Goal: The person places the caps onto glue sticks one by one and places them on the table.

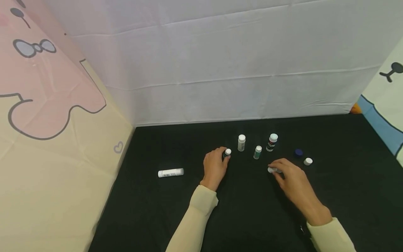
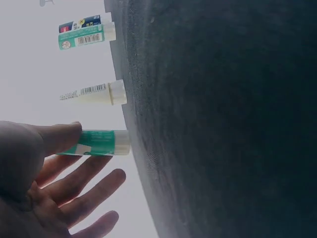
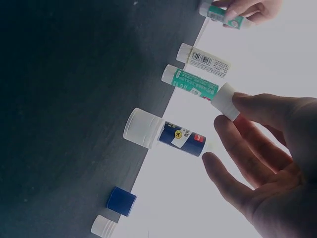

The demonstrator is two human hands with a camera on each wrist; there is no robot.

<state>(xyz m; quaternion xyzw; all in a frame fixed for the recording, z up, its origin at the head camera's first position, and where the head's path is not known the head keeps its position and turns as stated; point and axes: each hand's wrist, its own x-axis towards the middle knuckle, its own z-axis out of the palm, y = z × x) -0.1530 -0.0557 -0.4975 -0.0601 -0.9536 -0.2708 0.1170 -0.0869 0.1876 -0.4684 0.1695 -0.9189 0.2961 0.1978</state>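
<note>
My left hand pinches a green-labelled glue stick between thumb and fingers; its white top shows above the hand. My right hand holds a small white cap between the thumb and a fingertip, above the black table. Ahead of the hands, a white glue stick, a second green glue stick and a dark-blue-labelled glue stick stand upright in a loose row. Beyond the right hand lie a blue cap and another white cap.
A white glue stick lies on its side left of the left hand. The black tablecloth meets a white cloth backdrop behind the row. Printed cartoon sheets hang at the left and right sides.
</note>
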